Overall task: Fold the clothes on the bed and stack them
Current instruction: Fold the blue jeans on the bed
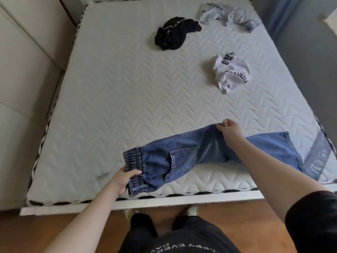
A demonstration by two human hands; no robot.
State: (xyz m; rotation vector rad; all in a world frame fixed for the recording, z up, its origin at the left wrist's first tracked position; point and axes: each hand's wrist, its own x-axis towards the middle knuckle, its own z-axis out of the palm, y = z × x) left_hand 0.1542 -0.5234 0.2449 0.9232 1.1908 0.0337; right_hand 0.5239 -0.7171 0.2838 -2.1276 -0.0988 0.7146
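A pair of blue jeans (178, 157) lies stretched sideways near the front edge of the white quilted mattress (113, 99). My left hand (124, 179) grips the elastic waistband at the left end. My right hand (229, 130) pinches the far edge of the jeans around the crotch, lifting it slightly. The legs run off to the right under my right forearm. A crumpled black garment (173, 33) lies at the far middle, a white shirt with black letters (230, 72) to the right, and a pale grey garment (228, 15) at the far right.
The bed's front edge runs just ahead of my feet on a wooden floor (54, 232). A light padded wall (21, 70) borders the bed on the left, a grey wall (310, 52) on the right. Bare mattress spreads across the left and middle.
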